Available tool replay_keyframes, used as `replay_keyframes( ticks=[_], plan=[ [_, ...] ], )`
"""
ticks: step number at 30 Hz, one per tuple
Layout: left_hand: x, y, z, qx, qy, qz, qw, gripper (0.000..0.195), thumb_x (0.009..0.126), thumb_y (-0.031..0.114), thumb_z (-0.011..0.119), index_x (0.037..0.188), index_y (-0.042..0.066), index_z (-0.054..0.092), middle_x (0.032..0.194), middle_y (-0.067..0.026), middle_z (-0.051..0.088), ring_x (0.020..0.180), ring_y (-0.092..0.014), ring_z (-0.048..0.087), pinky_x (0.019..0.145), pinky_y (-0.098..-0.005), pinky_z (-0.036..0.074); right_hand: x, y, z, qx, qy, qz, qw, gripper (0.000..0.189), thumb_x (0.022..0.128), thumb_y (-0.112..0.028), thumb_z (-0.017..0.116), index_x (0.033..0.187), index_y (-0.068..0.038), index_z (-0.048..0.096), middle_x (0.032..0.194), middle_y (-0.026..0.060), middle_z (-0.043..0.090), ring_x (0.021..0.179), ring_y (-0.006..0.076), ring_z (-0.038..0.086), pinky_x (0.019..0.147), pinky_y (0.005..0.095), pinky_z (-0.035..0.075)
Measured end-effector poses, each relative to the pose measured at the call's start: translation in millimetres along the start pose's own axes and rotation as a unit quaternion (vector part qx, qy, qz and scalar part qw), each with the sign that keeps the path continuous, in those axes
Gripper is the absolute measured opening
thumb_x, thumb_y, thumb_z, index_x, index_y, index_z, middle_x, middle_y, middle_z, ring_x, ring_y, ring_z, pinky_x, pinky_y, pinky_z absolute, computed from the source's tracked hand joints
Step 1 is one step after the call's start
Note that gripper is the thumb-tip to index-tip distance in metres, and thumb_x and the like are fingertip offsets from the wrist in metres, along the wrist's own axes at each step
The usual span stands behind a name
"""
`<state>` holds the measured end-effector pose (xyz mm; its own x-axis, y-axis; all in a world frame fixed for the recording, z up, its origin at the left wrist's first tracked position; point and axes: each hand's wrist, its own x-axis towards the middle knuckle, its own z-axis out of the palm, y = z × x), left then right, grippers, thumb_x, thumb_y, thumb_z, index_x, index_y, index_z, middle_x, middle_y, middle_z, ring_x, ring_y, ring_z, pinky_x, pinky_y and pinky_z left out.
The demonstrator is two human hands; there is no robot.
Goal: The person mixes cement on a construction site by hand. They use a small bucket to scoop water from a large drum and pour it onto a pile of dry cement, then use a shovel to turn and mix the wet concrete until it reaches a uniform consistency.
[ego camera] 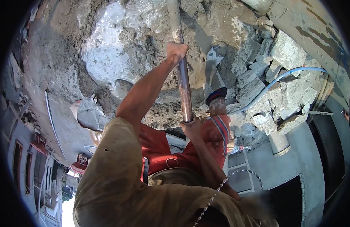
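Note:
Both my hands are on a long round tool handle (185, 88) smeared with cement. My left hand (177, 52) grips it partway up, its arm stretched forward. Lower down, my right hand (192, 129) is closed around the butt end, close to my red shorts (160, 161). The handle's far part runs out at the top of the view, so the tool's head is hidden. Around it lies wet, lumpy cement mix (152, 51) with a pool of pale grey slurry (106, 54) on the left. My right leg wears a mud-coated boot (214, 82) standing at the mix.
Broken concrete chunks (288, 49) are heaped on the right, crossed by a blue hose (280, 76). A pale pipe (278, 143) juts from the rubble. A torn, cement-covered sack (91, 115) lies to the left. Farther off stand red chairs (79, 164).

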<state>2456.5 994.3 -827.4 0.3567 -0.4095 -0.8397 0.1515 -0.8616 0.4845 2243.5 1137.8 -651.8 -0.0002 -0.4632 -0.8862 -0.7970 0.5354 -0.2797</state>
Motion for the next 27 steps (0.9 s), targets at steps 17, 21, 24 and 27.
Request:
replay_keyframes(
  ticks=[17,21,24,27],
  plan=[
    [-106,2,-75,-0.249,0.086,-0.092,0.96,0.016,0.066,0.011,0.063,0.066,-0.004,0.058,0.055,-0.0108,0.055,0.042,-0.019,0.052,0.04,-0.0323,0.041,-54,-16,-25,-0.11,-0.085,-0.048,0.989,0.042,0.06,-0.019,0.073,0.095,-0.001,0.059,0.073,0.0192,0.063,0.07,0.0327,0.064,0.062,0.0375,0.05],
    [37,97,-90,-0.26,0.157,0.009,0.953,0.021,0.072,0.011,0.061,0.074,-0.009,0.056,0.061,-0.015,0.057,0.049,-0.022,0.056,0.044,-0.0346,0.045,113,-100,-51,-0.085,-0.037,-0.186,0.978,0.04,0.06,-0.015,0.071,0.094,0.001,0.058,0.074,0.0206,0.063,0.071,0.0361,0.063,0.064,0.0385,0.049],
    [80,111,-64,-0.242,0.103,-0.037,0.964,0.021,0.072,0.012,0.062,0.076,-0.008,0.058,0.065,-0.0143,0.059,0.052,-0.021,0.057,0.046,-0.0355,0.045,124,-110,-67,-0.094,-0.033,-0.144,0.985,0.039,0.06,-0.015,0.071,0.093,0.001,0.058,0.074,0.0206,0.063,0.072,0.0363,0.063,0.064,0.0388,0.049],
    [61,97,-11,-0.14,0.051,-0.073,0.986,0.019,0.069,0.012,0.06,0.067,-0.007,0.059,0.066,-0.0148,0.062,0.052,-0.021,0.06,0.048,-0.0336,0.048,98,-81,-72,-0.051,-0.025,-0.07,0.996,0.037,0.061,-0.016,0.07,0.091,0.001,0.058,0.073,0.0202,0.063,0.072,0.0347,0.064,0.065,0.0387,0.049]
  ],
)
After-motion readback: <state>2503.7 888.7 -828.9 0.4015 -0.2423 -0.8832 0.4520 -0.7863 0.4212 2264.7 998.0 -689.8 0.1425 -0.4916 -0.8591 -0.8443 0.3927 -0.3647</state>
